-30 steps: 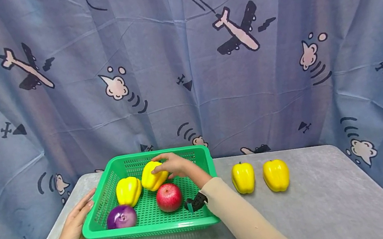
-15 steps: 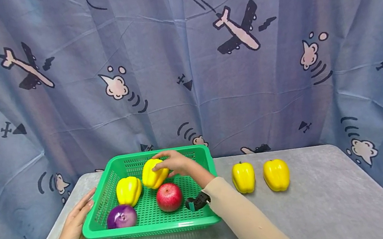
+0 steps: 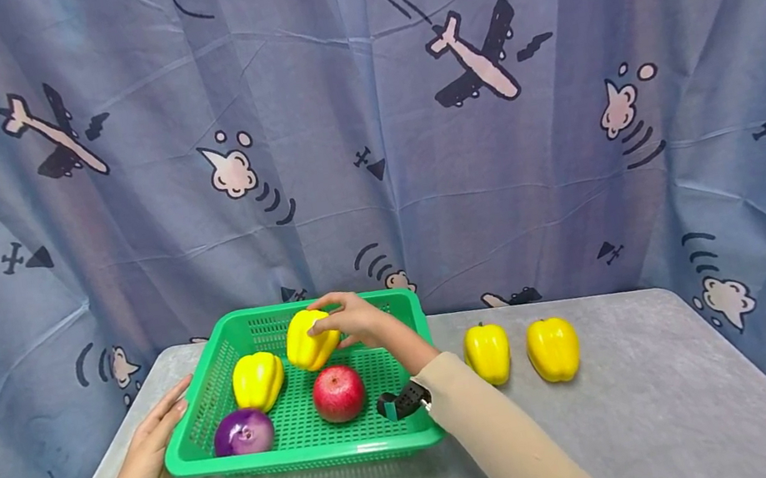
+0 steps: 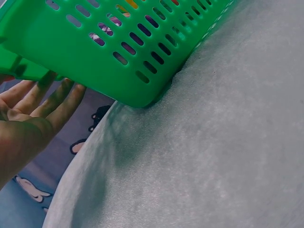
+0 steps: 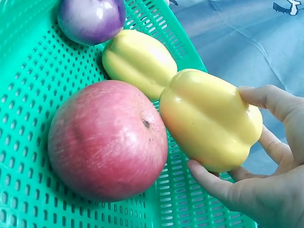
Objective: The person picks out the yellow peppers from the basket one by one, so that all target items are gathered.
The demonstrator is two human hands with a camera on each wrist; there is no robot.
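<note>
My right hand [image 3: 354,317] grips a yellow bell pepper [image 3: 311,341] over the back part of a green plastic basket [image 3: 298,456]. In the right wrist view, thumb and fingers curl round one end of that pepper [image 5: 209,118]. Inside the basket lie a second yellow pepper [image 3: 258,382], a purple onion [image 3: 244,433] and a red apple [image 3: 338,394]. My left hand [image 3: 148,452] rests against the basket's left side. Its fingers are fairly straight, touching under the rim in the left wrist view, where the hand [image 4: 33,109] shows at the left edge.
Two more yellow bell peppers, one nearer [image 3: 487,353] and one farther right [image 3: 553,350], stand on the grey table [image 3: 653,397] to the basket's right. A blue curtain [image 3: 368,148] with printed airplanes hangs behind the table.
My right hand has lifted the gripped pepper a little, up and to the right, away from the other pepper in the basket. My left hand and the basket stay in place.
</note>
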